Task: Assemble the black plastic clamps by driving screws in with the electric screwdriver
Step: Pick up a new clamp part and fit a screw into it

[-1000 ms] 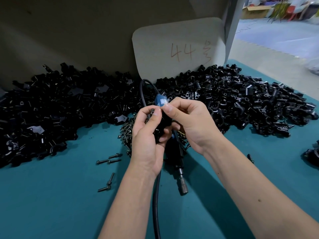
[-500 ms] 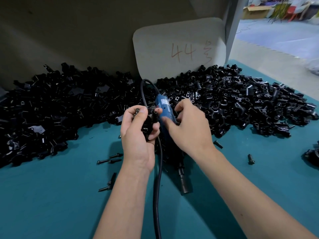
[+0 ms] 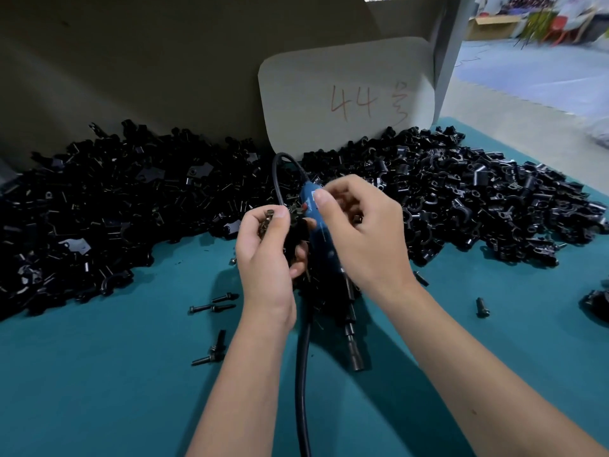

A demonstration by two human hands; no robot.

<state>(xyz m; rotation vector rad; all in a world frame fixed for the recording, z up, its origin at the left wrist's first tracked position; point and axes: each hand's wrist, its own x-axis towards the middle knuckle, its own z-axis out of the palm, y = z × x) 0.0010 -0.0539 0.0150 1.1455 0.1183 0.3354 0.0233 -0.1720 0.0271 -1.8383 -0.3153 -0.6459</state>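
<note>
My left hand [image 3: 267, 258] grips a black clamp [image 3: 295, 235] at the centre of the view, with a small screw [image 3: 268, 219] pinched under its thumb. My right hand [image 3: 365, 232] is curled over the blue electric screwdriver [image 3: 324, 245], its index finger stretched across the blue body toward the clamp. The screwdriver slants down toward me, and its black bit end [image 3: 356, 359] hangs just above the teal mat [image 3: 99, 374]. Its black cable [image 3: 302, 374] runs down between my forearms and loops up behind the hands.
Two large heaps of black clamp parts lie at the back, one on the left [image 3: 99, 209] and one on the right [image 3: 478, 199]. Loose screws [image 3: 212, 306] lie on the mat left of my wrist, and one more screw [image 3: 482, 307] lies to the right. A cardboard sign [image 3: 346, 94] marked 44 leans behind.
My hands have drawn slightly apart. The right fingers left the clamp and moved up over the screwdriver body, and a screw now shows at my left thumb.
</note>
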